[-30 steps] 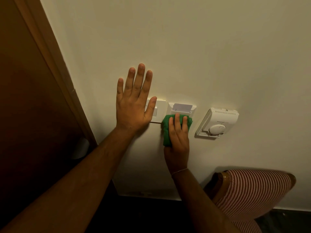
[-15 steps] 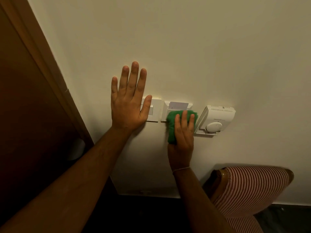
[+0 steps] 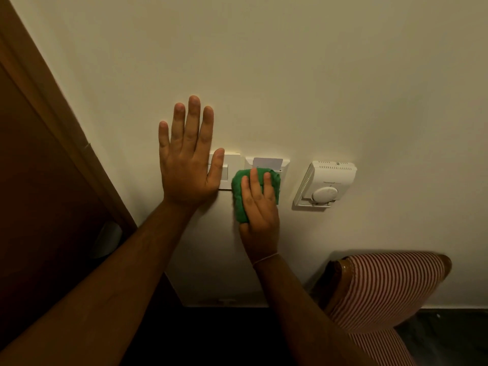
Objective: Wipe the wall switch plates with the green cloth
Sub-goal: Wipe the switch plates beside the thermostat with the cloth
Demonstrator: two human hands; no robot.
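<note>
Two white plates are set side by side on the cream wall. The left switch plate (image 3: pixel 232 170) is half hidden by my left hand (image 3: pixel 188 159), which lies flat on the wall with fingers spread and the thumb across the plate. The right plate, a key-card holder (image 3: pixel 284 165) with a card in its top slot, is mostly covered by the green cloth (image 3: pixel 239 196). My right hand (image 3: pixel 260 207) presses the bunched cloth against that plate, fingers pointing up.
A white thermostat (image 3: pixel 326 184) with a round dial sits on the wall to the right of the plates. A brown door and its frame (image 3: pixel 52 143) fill the left. A red-and-white striped chair back (image 3: pixel 388 286) stands at the lower right.
My right hand slid the cloth right toward the thermostat, then back left over the card holder. My left hand stays flat on the wall.
</note>
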